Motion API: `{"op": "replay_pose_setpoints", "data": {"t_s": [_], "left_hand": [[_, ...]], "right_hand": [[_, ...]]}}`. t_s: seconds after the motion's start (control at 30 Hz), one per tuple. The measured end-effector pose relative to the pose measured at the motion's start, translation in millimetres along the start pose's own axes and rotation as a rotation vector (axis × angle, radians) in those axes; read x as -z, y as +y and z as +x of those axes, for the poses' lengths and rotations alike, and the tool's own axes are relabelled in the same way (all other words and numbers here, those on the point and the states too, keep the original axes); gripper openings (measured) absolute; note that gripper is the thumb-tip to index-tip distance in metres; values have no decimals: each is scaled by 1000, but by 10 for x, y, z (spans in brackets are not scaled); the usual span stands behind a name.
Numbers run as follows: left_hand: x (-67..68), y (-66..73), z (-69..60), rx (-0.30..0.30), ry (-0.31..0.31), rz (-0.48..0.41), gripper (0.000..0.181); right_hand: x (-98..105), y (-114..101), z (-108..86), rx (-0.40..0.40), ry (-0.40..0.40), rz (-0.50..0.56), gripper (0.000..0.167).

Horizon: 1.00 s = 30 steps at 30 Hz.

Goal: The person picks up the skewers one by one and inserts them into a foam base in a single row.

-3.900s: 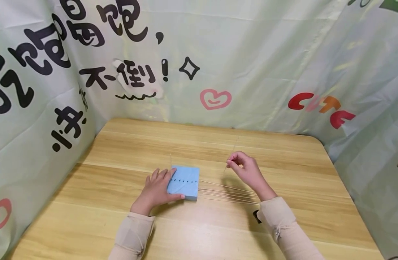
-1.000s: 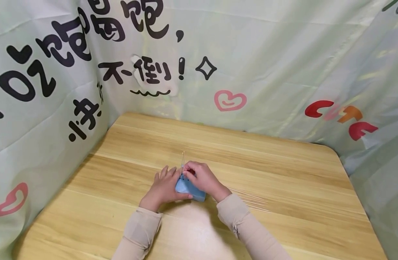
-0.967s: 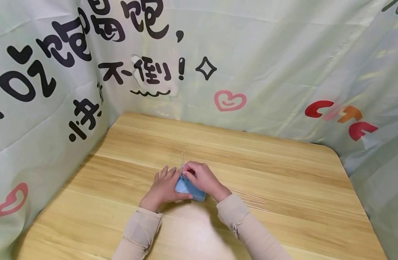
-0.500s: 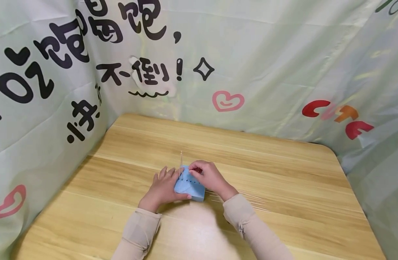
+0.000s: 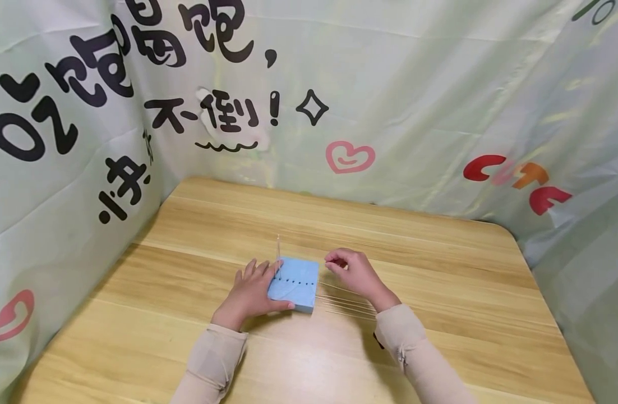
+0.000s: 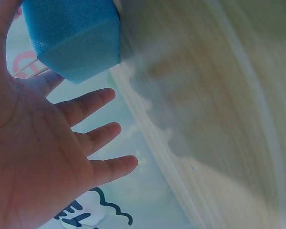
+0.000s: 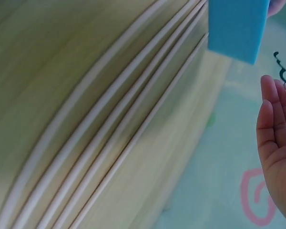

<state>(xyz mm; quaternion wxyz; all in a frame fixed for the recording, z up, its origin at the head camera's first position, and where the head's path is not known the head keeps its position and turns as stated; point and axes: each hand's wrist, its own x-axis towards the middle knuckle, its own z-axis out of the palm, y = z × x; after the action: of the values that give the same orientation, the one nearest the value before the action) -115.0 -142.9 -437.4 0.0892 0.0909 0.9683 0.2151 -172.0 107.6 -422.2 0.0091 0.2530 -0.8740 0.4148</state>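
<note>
A blue foam block (image 5: pixel 299 275) with a row of dark holes lies on the table. My left hand (image 5: pixel 248 292) grips its left side between thumb and index finger, the other fingers spread, as the left wrist view also shows. Two thin wooden sticks (image 5: pixel 278 252) stand upright close together at the left end of the hole row. My right hand (image 5: pixel 356 272) is in the air just right of the block, fingers loosely bent, with nothing visible in them. Below it several thin wooden sticks (image 7: pixel 119 107) lie roughly side by side, partly hidden by the right forearm.
The wooden table (image 5: pixel 213 224) has rounded far corners. A pale printed curtain (image 5: pixel 405 101) surrounds its back and sides. Part of a small black object (image 5: pixel 378 340) shows beside the right sleeve.
Earlier my right hand held one stick in the air, and a single stick stood in the block. A second now stands beside it. The right hand has let go and moved right.
</note>
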Motion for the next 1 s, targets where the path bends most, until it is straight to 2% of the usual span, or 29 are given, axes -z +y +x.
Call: {"op": "replay_pose_setpoints", "data": {"t_s": [0.4, 1.0], "left_hand": [[-1, -11, -1, -18, 1, 10, 104], [2, 3, 11, -11, -6, 18, 103]], "right_hand": [[194, 182, -173, -65, 21, -36, 9], [414, 502, -415, -88, 51, -101, 9]]}}
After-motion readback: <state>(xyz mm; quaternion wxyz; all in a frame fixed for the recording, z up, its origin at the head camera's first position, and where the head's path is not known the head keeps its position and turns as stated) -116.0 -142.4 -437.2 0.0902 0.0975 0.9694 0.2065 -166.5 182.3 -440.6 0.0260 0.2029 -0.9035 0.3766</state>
